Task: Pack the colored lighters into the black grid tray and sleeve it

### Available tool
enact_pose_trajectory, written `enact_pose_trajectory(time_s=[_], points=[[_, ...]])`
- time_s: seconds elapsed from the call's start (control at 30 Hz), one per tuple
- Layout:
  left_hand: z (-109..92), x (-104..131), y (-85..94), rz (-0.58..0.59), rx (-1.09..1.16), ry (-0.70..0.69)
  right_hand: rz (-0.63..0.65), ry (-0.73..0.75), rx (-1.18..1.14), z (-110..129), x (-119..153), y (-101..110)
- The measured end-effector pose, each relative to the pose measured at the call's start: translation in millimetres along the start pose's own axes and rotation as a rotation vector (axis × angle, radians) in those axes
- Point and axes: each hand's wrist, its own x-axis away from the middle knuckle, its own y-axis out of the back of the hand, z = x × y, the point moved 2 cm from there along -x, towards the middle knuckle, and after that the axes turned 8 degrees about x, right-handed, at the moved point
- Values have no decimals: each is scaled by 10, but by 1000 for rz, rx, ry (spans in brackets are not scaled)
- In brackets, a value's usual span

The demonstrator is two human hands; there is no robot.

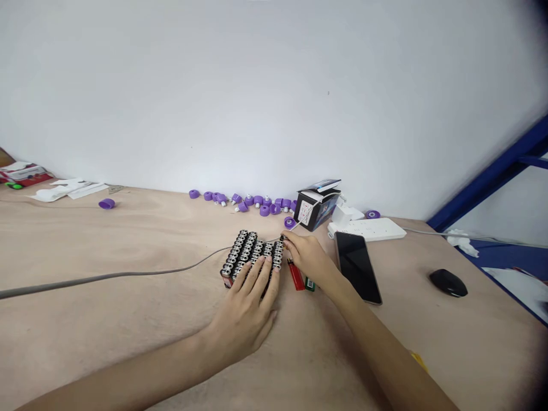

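A block of lighters stands upright on the table in tight rows, with their metal tops facing up. My left hand lies over the front of the block with fingers stretched out, hiding part of it. At the back right corner, my right hand is closed in a pinch around the top of one lighter, mostly covered by the fingers. A red lighter and a green lighter lie on the table below my right hand.
Many purple caps line the wall, near a black box. To the right are a white power strip, a phone and a black mouse. A grey cable runs from the left behind the block.
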Motion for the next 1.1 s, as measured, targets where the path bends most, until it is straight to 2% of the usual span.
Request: enact_pose_trajectory(time_s=[0.33,0.5,0.67,0.77,0.9,1.0,1.1], points=[[0,9,-11,-9,-7,-1,139,35,91,85,37,-5],[-1,9,-11,-10,17,3,138,47,40,31,67,7],[55,-14,96,-18,170,13,135,-5,-14,-24,53,57],[193,-60,195,-83,279,59,162,-33,19,-33,30,142],[524,-145,252,-150,372,229,221,-90,76,-71,34,311],[744,-182,210,-107,432,343,302,-160,130,-116,76,429],[802,-185,169,-38,455,347,400,-246,196,-125,134,495]])
